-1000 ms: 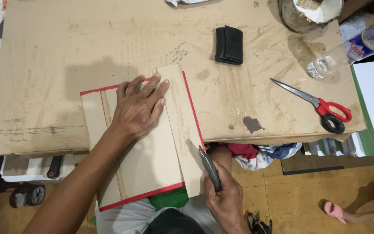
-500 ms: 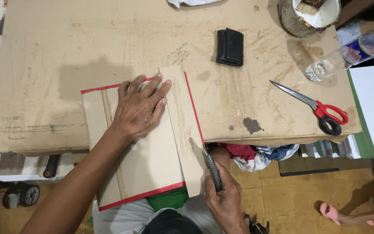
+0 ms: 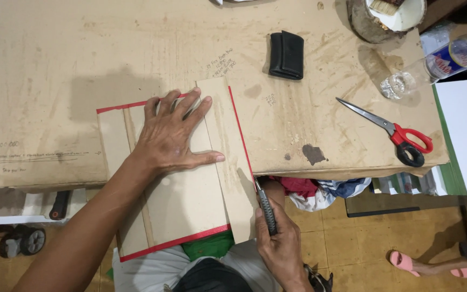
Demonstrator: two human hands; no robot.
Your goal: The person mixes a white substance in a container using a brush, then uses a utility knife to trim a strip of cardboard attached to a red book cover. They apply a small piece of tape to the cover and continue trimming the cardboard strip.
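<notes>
The left hand [image 3: 171, 138] lies flat, palm down and fingers spread, on the red-edged board cover [image 3: 174, 200], gripping nothing. The right hand [image 3: 282, 249] is clenched around the dark handle of a utility knife [image 3: 266, 208], whose tip meets the right edge of a loose cardboard strip [image 3: 233, 157] laid along the cover's right side. The cover overhangs the near edge of the cardboard-covered table [image 3: 55, 65], above the person's lap. Farther out on the table: 1 black folded pouch [image 3: 287, 55], red-handled scissors [image 3: 393, 131] near the right edge, 1 clear plastic bottle [image 3: 439, 62] lying on its side, and 1 round bowl [image 3: 387, 19] at the far edge.
</notes>
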